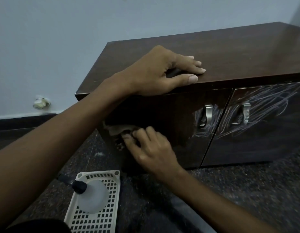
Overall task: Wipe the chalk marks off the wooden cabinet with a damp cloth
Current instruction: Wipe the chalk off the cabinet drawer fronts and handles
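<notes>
A low dark wooden cabinet (230, 52) stands against a pale wall, with two front doors and metal handles. My left hand (156, 73) lies flat on the front edge of its top, fingers spread. My right hand (151, 148) presses a crumpled brownish cloth (119, 129) against the lower left part of the left door. White chalk marks (267, 105) cover the right door, and some remain around the left door's handle (207, 115). The left part of the left door looks dark and free of chalk.
On the speckled dark floor at my lower left sits a white perforated basket (95, 216) holding a translucent bottle (92, 195) with a black cap. A small pale object (40, 102) sits at the wall base to the left.
</notes>
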A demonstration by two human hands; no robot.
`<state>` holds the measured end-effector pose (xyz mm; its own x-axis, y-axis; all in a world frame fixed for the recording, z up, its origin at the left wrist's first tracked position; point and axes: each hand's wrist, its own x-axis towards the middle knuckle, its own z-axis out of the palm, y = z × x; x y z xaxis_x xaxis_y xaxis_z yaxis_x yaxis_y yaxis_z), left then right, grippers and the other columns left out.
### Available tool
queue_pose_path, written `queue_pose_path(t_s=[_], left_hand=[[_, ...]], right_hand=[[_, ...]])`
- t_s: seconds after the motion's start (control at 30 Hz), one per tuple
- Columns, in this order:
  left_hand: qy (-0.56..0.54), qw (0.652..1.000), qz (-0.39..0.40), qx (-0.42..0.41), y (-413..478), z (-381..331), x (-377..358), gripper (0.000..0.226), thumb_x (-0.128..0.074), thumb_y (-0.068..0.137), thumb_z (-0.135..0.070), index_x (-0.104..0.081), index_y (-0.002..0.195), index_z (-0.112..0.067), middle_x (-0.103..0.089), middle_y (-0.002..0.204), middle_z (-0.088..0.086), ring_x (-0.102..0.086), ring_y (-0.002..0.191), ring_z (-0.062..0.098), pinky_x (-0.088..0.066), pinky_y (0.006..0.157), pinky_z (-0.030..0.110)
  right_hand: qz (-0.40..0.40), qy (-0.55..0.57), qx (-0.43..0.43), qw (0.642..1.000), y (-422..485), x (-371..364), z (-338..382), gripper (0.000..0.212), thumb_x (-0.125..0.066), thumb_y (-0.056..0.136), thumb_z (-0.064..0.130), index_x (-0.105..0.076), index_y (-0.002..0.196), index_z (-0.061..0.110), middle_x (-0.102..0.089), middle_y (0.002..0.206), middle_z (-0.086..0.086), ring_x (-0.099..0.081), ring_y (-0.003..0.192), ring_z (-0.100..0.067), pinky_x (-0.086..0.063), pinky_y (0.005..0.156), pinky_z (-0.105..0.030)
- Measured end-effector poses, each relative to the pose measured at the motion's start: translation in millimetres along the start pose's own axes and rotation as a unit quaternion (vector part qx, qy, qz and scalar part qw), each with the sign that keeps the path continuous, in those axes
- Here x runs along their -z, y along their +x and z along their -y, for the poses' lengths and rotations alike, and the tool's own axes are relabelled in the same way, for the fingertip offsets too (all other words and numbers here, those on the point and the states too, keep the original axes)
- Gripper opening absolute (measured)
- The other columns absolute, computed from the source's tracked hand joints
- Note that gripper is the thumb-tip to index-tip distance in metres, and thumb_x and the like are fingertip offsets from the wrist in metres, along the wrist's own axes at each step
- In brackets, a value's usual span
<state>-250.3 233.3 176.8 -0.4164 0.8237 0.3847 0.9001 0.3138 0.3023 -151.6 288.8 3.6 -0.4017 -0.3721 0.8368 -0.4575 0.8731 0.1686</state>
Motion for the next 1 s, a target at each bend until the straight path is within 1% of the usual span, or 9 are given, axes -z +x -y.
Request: queue_pose_path(t_s=[0.2,0.33,0.4,0.53,0.6,0.7,0.83,0.93,1.0], left_hand=[[0.012,1.000,-0.004,0.009,-0.8,-0.8,0.6,0.041,-0.063,0.098,-0.036,-0.067,0.134,-0.015,-0.063,0.139,0.001,-0.050,0.137,0.005,-0.041,0.115,0.025],[0.022,1.000,-0.010,0.010,-0.2,-0.2,1.2,0.043,-0.064,0.097,-0.040,-0.066,0.134,-0.017,-0.063,0.140,0.000,-0.051,0.136,0.005,-0.042,0.114,0.028],[0.023,1.000,-0.010,0.011,1.1,-0.6,1.1,0.044,-0.063,0.098,-0.041,-0.066,0.135,-0.018,-0.062,0.141,0.000,-0.051,0.136,0.004,-0.042,0.114,0.027],[0.025,1.000,-0.012,0.009,1.2,-1.0,0.8,0.039,-0.059,0.101,-0.033,-0.065,0.136,-0.017,-0.061,0.141,0.000,-0.050,0.137,0.003,-0.039,0.114,0.018],[0.022,1.000,-0.010,0.006,1.7,-1.7,0.3,0.038,-0.056,0.102,-0.031,-0.064,0.137,-0.017,-0.061,0.142,0.000,-0.049,0.138,0.004,-0.037,0.113,0.015],[0.038,0.999,0.004,-0.008,-1.1,0.0,1.9,0.045,-0.058,0.100,-0.040,-0.061,0.140,-0.019,-0.059,0.144,-0.001,-0.047,0.140,0.005,-0.039,0.115,0.022],[0.100,0.993,0.042,-0.042,-0.7,-0.5,0.5,0.060,-0.065,0.092,-0.054,-0.058,0.144,-0.024,-0.055,0.148,-0.005,-0.045,0.142,0.007,-0.044,0.115,0.040],[0.128,0.989,0.056,-0.049,0.8,-0.9,-0.1,0.062,-0.066,0.091,-0.050,-0.055,0.146,-0.024,-0.053,0.150,-0.006,-0.044,0.143,0.010,-0.045,0.112,0.048],[0.124,0.989,0.058,-0.046,1.7,-1.9,0.1,0.062,-0.067,0.090,-0.048,-0.054,0.147,-0.025,-0.053,0.150,-0.007,-0.044,0.143,0.009,-0.045,0.112,0.047]], right_hand=[[0.004,-0.014,-0.077,0.997,-53.2,2.1,-23.1,0.022,-0.052,0.101,0.009,-0.074,0.099,0.016,-0.062,0.087,-0.006,-0.051,0.066,-0.023,-0.042,0.049,-0.036],[-0.090,-0.036,-0.211,0.973,-43.3,21.6,-47.9,0.018,-0.065,0.092,0.004,-0.076,0.103,0.014,-0.050,0.095,-0.005,-0.055,0.072,-0.025,-0.042,0.049,-0.030],[-0.135,-0.022,-0.236,0.962,-19.9,26.2,-48.5,0.022,-0.066,0.092,0.004,-0.073,0.110,0.015,-0.052,0.094,-0.007,-0.056,0.072,-0.027,-0.040,0.049,-0.030],[-0.141,0.013,-0.212,0.967,22.2,26.6,-29.7,0.020,-0.068,0.093,0.009,-0.066,0.113,0.014,-0.045,0.093,-0.003,-0.052,0.070,-0.025,-0.025,0.053,-0.028],[-0.101,0.010,-0.142,0.985,26.2,23.8,-18.6,0.007,-0.064,0.095,0.009,-0.065,0.102,0.013,-0.053,0.087,-0.006,-0.051,0.067,-0.025,-0.032,0.049,-0.032],[-0.056,-0.009,-0.107,0.993,10.7,14.9,-7.6,0.017,-0.058,0.097,0.007,-0.070,0.088,0.014,-0.059,0.082,-0.004,-0.048,0.066,-0.022,-0.041,0.051,-0.035],[-0.036,-0.013,-0.217,0.976,-49.5,7.9,-23.1,0.012,-0.064,0.091,0.004,-0.066,0.095,0.015,-0.047,0.098,-0.001,-0.053,0.071,-0.024,-0.042,0.051,-0.034],[-0.073,0.040,-0.377,0.923,-84.2,6.2,-28.8,0.033,-0.064,0.093,0.009,-0.060,0.125,0.015,-0.045,0.105,-0.004,-0.058,0.077,-0.027,-0.049,0.050,-0.035],[-0.097,0.068,-0.421,0.899,-80.5,8.5,-23.7,0.039,-0.055,0.098,0.019,-0.053,0.137,0.014,-0.043,0.108,-0.004,-0.056,0.081,-0.023,-0.051,0.053,-0.035]])
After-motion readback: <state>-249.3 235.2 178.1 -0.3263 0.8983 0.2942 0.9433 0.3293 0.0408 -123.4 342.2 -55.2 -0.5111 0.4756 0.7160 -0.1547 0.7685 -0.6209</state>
